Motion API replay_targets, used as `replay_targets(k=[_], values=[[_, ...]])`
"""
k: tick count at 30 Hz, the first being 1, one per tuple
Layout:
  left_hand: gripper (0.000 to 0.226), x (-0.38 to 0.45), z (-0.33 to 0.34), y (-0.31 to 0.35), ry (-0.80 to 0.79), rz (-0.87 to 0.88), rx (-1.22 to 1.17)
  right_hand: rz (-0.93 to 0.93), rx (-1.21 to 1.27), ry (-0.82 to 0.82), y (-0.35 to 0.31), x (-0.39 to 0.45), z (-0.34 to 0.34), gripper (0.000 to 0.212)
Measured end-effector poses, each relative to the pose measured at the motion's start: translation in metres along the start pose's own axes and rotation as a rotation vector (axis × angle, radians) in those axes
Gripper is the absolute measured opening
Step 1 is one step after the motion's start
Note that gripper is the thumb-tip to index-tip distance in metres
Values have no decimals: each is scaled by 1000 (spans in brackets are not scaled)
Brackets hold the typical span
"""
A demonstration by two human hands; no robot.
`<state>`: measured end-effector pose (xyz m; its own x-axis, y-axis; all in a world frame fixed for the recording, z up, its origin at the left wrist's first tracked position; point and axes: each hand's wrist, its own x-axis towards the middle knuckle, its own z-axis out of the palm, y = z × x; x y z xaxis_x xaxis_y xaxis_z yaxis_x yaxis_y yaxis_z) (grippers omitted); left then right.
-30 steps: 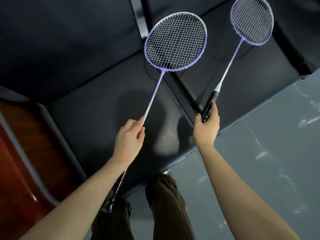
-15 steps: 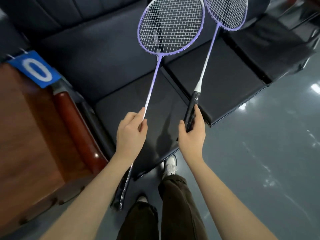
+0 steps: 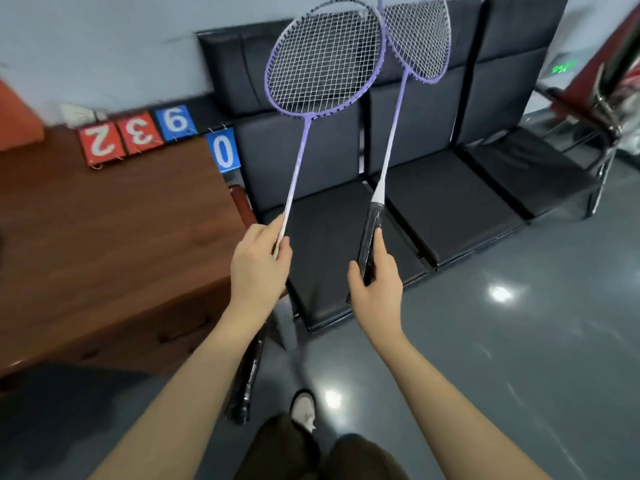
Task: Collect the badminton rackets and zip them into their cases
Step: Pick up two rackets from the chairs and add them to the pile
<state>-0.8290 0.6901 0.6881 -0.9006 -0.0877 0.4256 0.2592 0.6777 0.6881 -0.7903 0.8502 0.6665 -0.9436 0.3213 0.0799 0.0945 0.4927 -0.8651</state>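
I hold two purple badminton rackets upright in front of me. My left hand [image 3: 258,261] grips the left racket [image 3: 323,60] partway down its thin shaft, and its black handle hangs below my forearm. My right hand [image 3: 377,289] grips the black handle of the right racket [image 3: 417,39]. The two heads overlap near the top of the view, the right shaft crossing behind the left head's rim. No racket case is in view.
A row of black padded seats [image 3: 450,202] stands against the wall ahead. A brown wooden desk [image 3: 104,237] with red and blue number cards [image 3: 138,133] is on the left. Grey glossy floor [image 3: 519,341] spreads to the right, with my legs and a white shoe below.
The view has lifted from the seats to show the wall, desk and number cards. Both rackets stay held; their heads have come together and now overlap.
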Motion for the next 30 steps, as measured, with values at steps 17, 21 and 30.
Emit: replay_targets(k=[17, 21, 30], values=[[36, -145, -225, -45, 332, -217, 215, -356, 63, -351, -109, -157, 91, 63], [35, -155, -276, -88, 386, -255, 227, -378, 53, -434, -143, -181, 141, 64], [34, -181, -413, -211, 385, -353, 294, -409, 45, -460, -231, -246, 301, 61]])
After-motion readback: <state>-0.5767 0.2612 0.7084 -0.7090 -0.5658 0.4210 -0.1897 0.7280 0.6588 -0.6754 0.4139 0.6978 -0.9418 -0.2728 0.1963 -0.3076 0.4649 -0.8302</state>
